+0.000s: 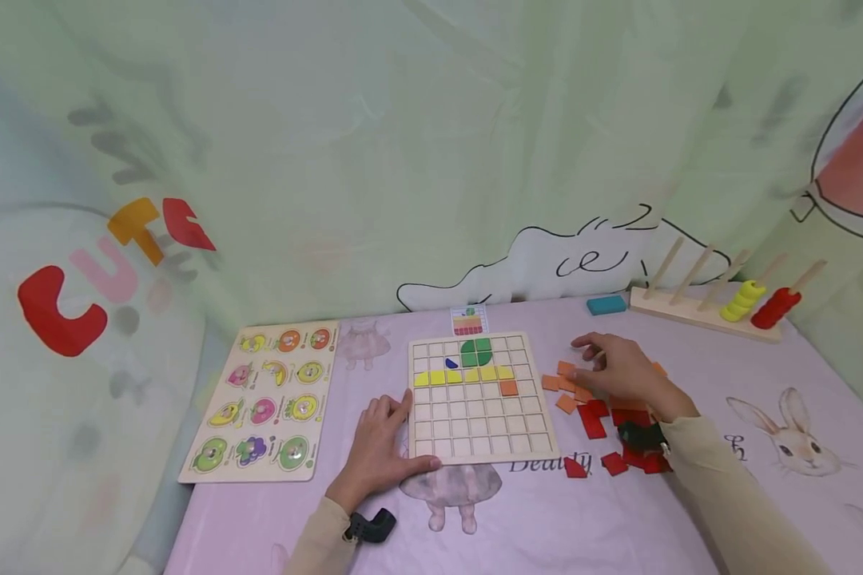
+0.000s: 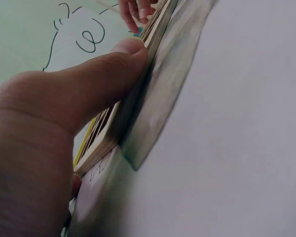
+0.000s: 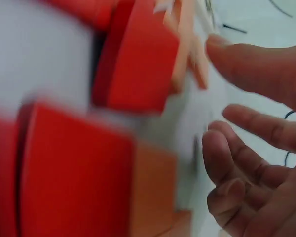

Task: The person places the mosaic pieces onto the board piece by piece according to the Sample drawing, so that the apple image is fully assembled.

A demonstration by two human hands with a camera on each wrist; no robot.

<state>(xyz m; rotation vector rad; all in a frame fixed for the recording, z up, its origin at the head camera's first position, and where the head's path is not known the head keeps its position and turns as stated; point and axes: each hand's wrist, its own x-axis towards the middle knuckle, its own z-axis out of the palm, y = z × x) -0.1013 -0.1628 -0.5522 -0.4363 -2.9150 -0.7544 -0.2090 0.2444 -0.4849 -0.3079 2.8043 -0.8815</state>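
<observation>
A square wooden grid board point(image 1: 446, 427) lies on the cloth, bearing green pieces point(image 1: 476, 352), a row of yellow pieces point(image 1: 455, 375), a small blue piece point(image 1: 451, 363) and one orange square point(image 1: 509, 388). My left hand point(image 1: 379, 443) holds the board's near left corner, its thumb point(image 2: 130, 47) against the front edge and a finger along the left side. Over the loose orange tiles point(image 1: 566, 403) hovers my right hand point(image 1: 629, 371), thumb and fingers apart, nothing between them. Red tiles point(image 1: 594, 423) lie nearer, partly hidden under the right wrist.
Behind the board is a small pattern card point(image 1: 469, 319). A fruit puzzle board point(image 1: 252, 471) lies on the left. At the back right stand a teal block point(image 1: 606, 305) and a peg stand point(image 1: 690, 314) with yellow and red rings. A curtain point(image 1: 331, 160) hangs behind.
</observation>
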